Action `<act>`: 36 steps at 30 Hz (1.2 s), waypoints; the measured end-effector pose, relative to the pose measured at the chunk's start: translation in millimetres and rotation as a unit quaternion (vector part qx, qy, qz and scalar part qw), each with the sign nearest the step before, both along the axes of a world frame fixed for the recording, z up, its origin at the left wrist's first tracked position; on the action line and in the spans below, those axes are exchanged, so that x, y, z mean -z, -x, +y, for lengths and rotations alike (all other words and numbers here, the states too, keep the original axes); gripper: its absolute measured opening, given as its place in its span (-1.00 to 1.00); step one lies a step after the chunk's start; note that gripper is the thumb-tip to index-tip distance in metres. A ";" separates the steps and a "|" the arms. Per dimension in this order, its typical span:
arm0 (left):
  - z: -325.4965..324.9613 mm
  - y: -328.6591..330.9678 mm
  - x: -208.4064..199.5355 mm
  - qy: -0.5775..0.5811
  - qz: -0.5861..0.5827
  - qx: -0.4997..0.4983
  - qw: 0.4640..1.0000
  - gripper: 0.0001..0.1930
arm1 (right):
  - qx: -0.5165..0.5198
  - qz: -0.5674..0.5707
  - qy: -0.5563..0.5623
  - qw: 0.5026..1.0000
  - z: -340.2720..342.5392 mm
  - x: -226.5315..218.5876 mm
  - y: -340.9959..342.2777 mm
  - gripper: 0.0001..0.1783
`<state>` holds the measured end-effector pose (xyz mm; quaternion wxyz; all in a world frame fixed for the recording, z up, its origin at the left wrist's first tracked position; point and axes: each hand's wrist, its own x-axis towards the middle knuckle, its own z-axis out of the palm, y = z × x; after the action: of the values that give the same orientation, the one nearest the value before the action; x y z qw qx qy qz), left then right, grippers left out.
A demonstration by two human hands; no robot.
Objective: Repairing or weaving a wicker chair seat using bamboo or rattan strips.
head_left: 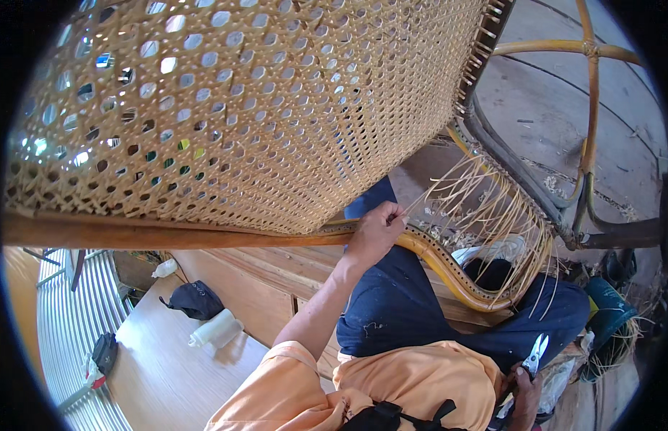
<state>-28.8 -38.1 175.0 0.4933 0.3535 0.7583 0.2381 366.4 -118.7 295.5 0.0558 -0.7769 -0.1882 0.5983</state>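
Observation:
A large woven cane panel with many holes fills the upper left, bounded below by a brown wooden frame rail. My left hand is at the rail's right end, thumb and fingers pinched together on a thin cane strand. Right of it, the frame curves down in a glossy yellow-brown bend lined with small holes. Loose cane strands fan out above this bend. Low at the right, my right hand grips hand shears, their silver blades pointing up and slightly apart; its fingers are partly hidden.
A pale wooden tabletop at the lower left bears a white bottle and a dark bag. Bamboo-like poles stand at the upper right. A dark green container with cane scraps lies beside my knee.

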 end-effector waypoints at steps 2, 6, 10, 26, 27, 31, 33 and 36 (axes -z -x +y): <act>-1.6 0.0 2.2 0.007 0.007 0.011 1.000 -0.86 | 0.012 0.006 -0.008 1.000 -0.2 1.3 2.2 -0.71; 11.9 -0.7 -13.9 0.135 -0.112 -0.022 0.984 -0.88 | 0.004 -0.004 0.012 1.000 3.4 7.7 -3.3 -0.70; 8.8 5.7 -8.9 0.155 -0.165 -0.034 0.974 -0.88 | 0.027 0.032 0.021 0.999 8.2 10.3 -4.2 -0.70; 147.2 -57.0 45.6 -0.031 0.169 0.092 0.981 -0.72 | -0.460 -0.270 -0.253 0.807 -82.0 4.9 -24.8 -0.40; 152.5 -60.1 60.5 -0.006 0.165 0.102 0.981 -0.70 | -0.444 -0.281 -0.250 0.814 -78.6 5.7 -24.9 -0.40; 161.3 -63.3 93.6 0.103 0.111 0.127 0.980 -0.71 | -0.293 -0.256 -0.274 0.880 -17.8 2.0 -5.9 -0.46; 159.5 -63.6 97.7 0.087 0.090 0.119 0.985 -0.72 | -0.276 -0.278 -0.344 0.854 5.0 18.4 -1.1 -0.63; 153.5 -63.7 100.0 0.061 0.059 0.093 0.992 -0.74 | -0.246 -0.211 -0.377 0.868 69.4 29.4 20.3 -0.84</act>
<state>34.8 115.4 75.0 0.4884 0.4052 0.7630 0.1228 346.1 -49.3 266.1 0.1542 -0.7329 -0.5917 0.2982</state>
